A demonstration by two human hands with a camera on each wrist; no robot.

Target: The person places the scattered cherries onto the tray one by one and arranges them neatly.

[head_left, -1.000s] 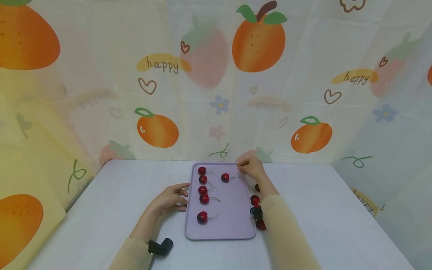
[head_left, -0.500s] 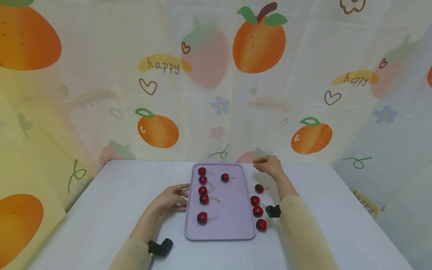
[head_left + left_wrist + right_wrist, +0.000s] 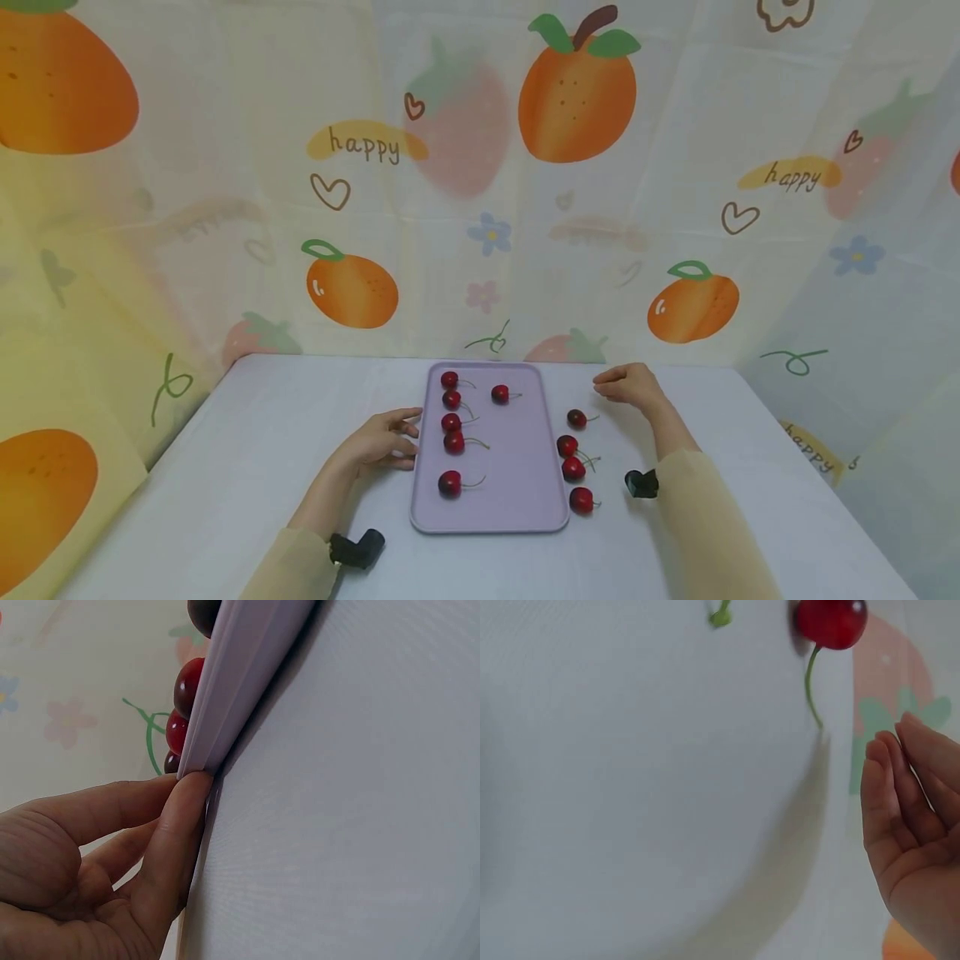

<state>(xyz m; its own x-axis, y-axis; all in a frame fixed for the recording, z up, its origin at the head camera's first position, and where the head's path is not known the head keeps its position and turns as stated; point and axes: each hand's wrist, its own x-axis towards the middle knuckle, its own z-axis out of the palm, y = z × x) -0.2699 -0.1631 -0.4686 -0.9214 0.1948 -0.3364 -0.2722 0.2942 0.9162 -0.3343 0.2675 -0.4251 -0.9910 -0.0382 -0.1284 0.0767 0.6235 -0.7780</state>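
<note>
A lilac tray [image 3: 510, 483] lies on the white table with a column of several dark red cherries [image 3: 450, 483] along its left side. One more cherry [image 3: 500, 393] lies near the tray's far right part. My left hand [image 3: 382, 442] touches the tray's left edge; in the left wrist view its thumb [image 3: 187, 806] lies against the outer wall. My right hand [image 3: 630, 387] hovers right of the tray, fingers together and holding nothing. Nearest to it is a stemmed cherry [image 3: 576, 418] on the table, also seen as a cherry [image 3: 831, 621] past the fingertips.
Several cherries [image 3: 581, 500] lie in a loose line on the table along the tray's right edge, stems pointing right. Behind the table [image 3: 247, 433] hangs a fruit-printed cloth [image 3: 480, 275]. Each wrist carries a small black camera [image 3: 642, 483].
My right hand has moved from the tray's far right corner to the right and then lower, uncovering the cherries beside the tray. The left hand has stayed at the tray's edge.
</note>
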